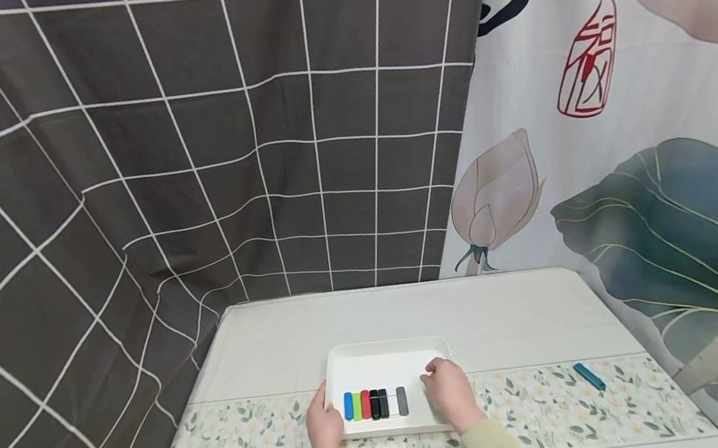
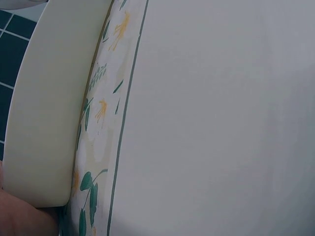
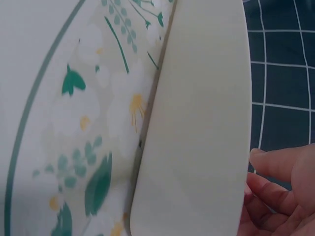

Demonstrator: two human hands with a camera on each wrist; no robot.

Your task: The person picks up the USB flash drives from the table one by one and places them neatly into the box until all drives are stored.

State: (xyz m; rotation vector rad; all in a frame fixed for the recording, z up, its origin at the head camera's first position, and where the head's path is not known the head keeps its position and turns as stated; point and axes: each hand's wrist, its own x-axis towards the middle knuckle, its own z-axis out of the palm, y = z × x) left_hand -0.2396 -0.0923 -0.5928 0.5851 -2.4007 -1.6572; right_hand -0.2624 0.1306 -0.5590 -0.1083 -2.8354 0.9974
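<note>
A white tray (image 1: 386, 364) lies on the table, with several short coloured sticks standing side by side in a row inside it. From the left these include a blue stick (image 1: 348, 406), a green stick (image 1: 357, 406), a red stick (image 1: 365, 405), dark ones, a white one, and a grey stick (image 1: 402, 401). My left hand (image 1: 324, 424) holds the tray's left side. At the right part of the tray, my right hand (image 1: 450, 392) hovers with loosely bent fingers. The right wrist view shows thumb and index a little apart beside the rim, nothing visible between them.
A teal stick (image 1: 589, 376) lies on the floral band of the tablecloth (image 1: 530, 412), well right of the tray. Behind the table hangs a dark checked curtain (image 1: 352, 165); a white curtain with lotus prints (image 1: 504, 199) hangs at the right.
</note>
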